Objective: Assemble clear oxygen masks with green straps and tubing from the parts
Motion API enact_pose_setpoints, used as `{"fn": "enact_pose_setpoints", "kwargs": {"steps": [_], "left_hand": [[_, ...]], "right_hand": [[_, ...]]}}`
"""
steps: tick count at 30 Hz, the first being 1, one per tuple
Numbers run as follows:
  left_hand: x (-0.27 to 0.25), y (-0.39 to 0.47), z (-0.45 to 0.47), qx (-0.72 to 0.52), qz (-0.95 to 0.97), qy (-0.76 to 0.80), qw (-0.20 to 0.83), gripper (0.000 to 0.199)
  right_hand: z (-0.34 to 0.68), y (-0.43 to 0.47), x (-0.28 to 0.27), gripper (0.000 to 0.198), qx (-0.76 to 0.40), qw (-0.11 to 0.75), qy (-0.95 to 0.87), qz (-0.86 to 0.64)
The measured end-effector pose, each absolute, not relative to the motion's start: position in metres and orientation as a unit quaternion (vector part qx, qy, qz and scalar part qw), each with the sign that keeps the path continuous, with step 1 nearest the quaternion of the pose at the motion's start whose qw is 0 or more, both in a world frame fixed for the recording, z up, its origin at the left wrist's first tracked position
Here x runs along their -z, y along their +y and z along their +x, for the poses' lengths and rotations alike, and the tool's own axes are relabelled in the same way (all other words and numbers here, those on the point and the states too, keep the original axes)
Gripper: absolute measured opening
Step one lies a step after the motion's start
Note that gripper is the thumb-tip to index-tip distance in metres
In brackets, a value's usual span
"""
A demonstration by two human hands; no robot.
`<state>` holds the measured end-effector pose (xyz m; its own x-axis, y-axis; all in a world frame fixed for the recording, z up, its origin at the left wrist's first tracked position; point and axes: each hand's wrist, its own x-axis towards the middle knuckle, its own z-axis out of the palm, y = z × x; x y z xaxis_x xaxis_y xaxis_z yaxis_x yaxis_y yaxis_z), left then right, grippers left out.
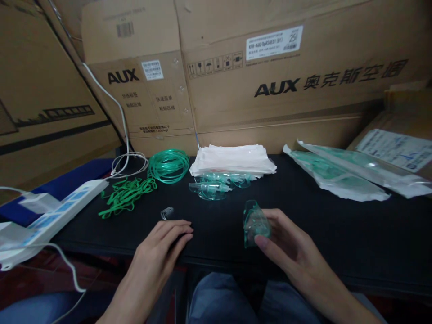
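In my right hand (286, 245) is a clear green oxygen mask (254, 225), tilted above the black tabletop, with the thumb on its near side and the fingers behind it. My left hand (165, 245) is low over the table's front edge, palm down. Its fingers are bent and drawn close to the thumb; whether anything small is between them is hidden. Just beyond its knuckles lie a few thin metal strips (167, 213). More clear green masks (212, 189) are piled farther back, partly under a stack of white pouches (232, 159).
Left of the pouches are coiled green tubing (168, 166) and a tangle of green elastic straps (128, 195). A white power strip (57, 218) with cables runs along the left. Packaged masks (337, 173) lie at the right. Large cardboard boxes (222, 99) stand behind.
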<state>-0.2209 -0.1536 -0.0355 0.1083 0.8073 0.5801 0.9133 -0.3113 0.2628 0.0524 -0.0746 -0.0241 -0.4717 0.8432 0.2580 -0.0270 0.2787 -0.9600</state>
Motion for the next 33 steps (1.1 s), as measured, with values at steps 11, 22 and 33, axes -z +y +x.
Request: {"fn": "enact_pose_setpoints", "kwargs": {"steps": [11, 22, 33], "left_hand": [[0.038, -0.147, -0.215, 0.336, -0.731, -0.592, 0.052, 0.029], [0.036, -0.122, -0.184, 0.293, -0.723, -0.623, -0.051, 0.019], [0.035, -0.129, -0.213, 0.277, -0.777, -0.561, -0.069, 0.015]], "right_hand": [[0.060, -0.064, 0.033, 0.029, -0.408, 0.412, -0.744, -0.331], [0.063, -0.063, 0.033, 0.031, -0.240, 0.354, -0.839, -0.336], [0.064, -0.063, 0.038, 0.033, -0.231, 0.350, -0.849, -0.320]]}}
